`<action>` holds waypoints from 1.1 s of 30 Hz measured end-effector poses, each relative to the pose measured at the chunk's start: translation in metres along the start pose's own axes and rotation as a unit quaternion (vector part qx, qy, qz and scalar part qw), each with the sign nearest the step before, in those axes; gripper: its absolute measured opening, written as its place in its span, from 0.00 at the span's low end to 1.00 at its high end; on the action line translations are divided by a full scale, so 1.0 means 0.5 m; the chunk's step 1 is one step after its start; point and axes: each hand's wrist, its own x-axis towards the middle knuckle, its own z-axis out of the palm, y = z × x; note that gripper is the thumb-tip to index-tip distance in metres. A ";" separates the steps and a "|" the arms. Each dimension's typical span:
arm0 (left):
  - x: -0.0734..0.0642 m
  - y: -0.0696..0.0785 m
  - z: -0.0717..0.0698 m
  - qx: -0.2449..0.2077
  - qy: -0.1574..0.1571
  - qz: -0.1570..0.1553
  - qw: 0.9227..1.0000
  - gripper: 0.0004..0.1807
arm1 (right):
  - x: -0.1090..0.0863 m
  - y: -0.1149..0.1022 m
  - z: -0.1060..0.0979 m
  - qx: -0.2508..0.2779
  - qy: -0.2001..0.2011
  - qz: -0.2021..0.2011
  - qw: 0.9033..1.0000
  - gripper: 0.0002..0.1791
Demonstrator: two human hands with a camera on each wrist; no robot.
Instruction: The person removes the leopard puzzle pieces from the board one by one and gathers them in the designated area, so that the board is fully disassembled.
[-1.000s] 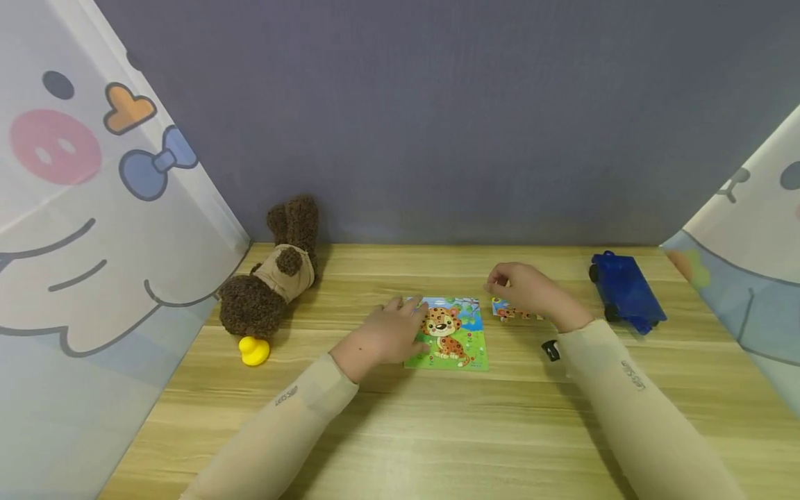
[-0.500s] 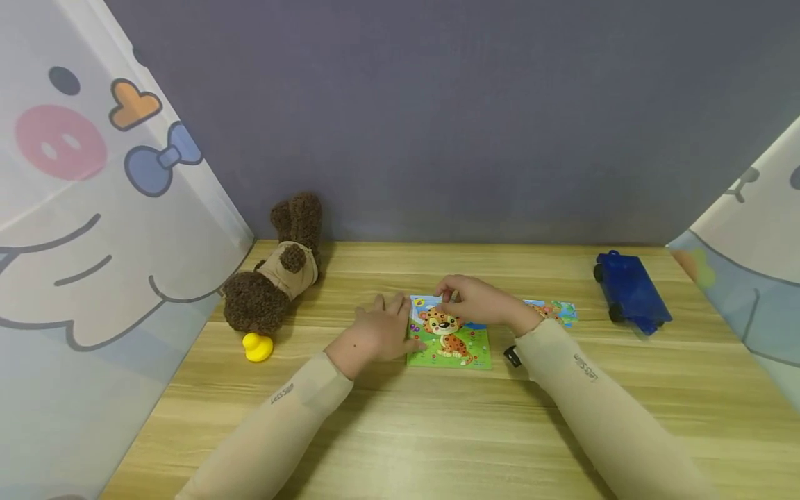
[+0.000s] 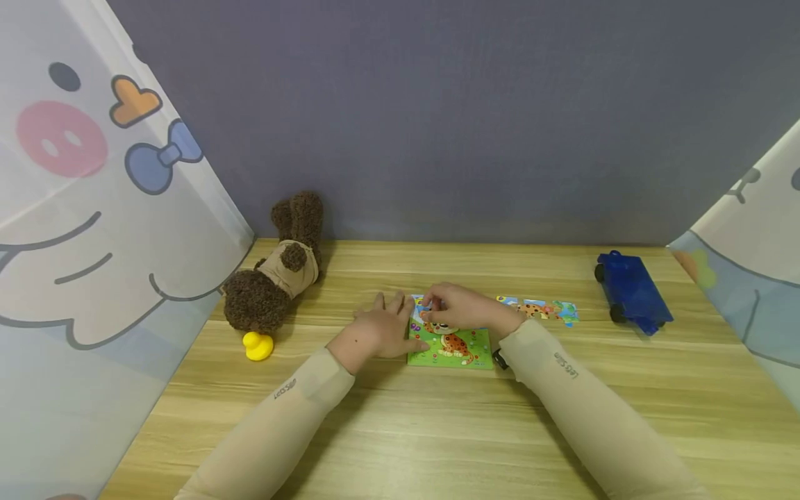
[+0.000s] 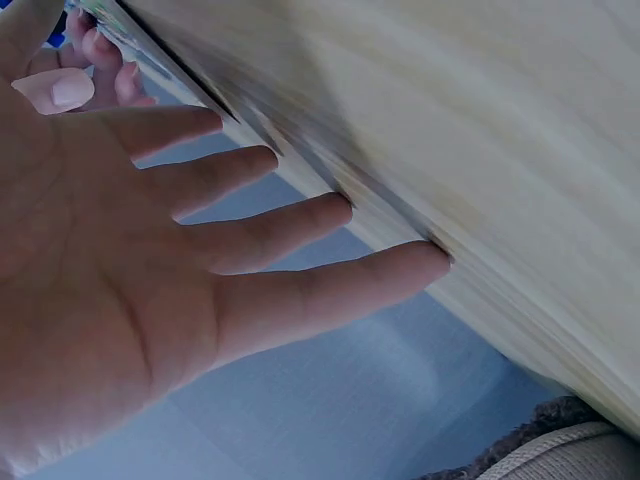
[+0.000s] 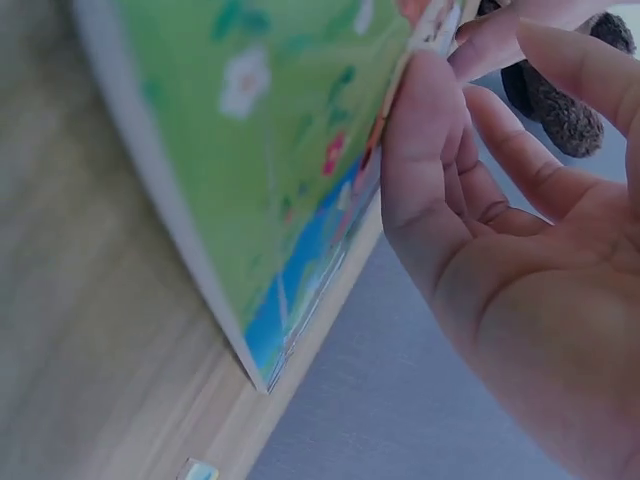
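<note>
A leopard picture puzzle (image 3: 462, 357) lies on the table, its green and blue surface large in the right wrist view. My left hand (image 3: 380, 333) rests at its left side with straight, spread fingers; the thumb lies over the picture. Above the picture's upper left is my right hand (image 3: 462, 305), its fingers bent. In the right wrist view, a digit (image 5: 425, 140) of that hand meets the picture's edge; whether anything is pinched there is hidden. A row of loose puzzle pieces (image 3: 536, 310) lies right of the picture.
A brown plush toy (image 3: 281, 267) lies at the left with a yellow rubber duck (image 3: 257, 346) by its head. To the right is a blue toy vehicle (image 3: 632, 290). A dark grey wall (image 3: 450, 125) closes off the table's back.
My right hand has moved left from the row of loose pieces onto the picture's upper left, uncovering the row. My left hand has stayed at the picture's left side.
</note>
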 end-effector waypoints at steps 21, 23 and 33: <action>0.004 0.005 0.000 0.007 0.008 0.003 1.000 0.57 | -0.005 -0.013 0.019 -0.058 -0.002 -0.001 0.998 0.19; 0.004 0.005 0.001 0.007 0.008 0.002 1.000 0.57 | -0.005 -0.013 0.020 -0.060 -0.001 0.000 0.998 0.18; 0.006 0.006 0.002 0.007 0.004 -0.004 1.000 0.57 | -0.009 -0.011 0.023 -0.078 0.003 -0.003 0.997 0.21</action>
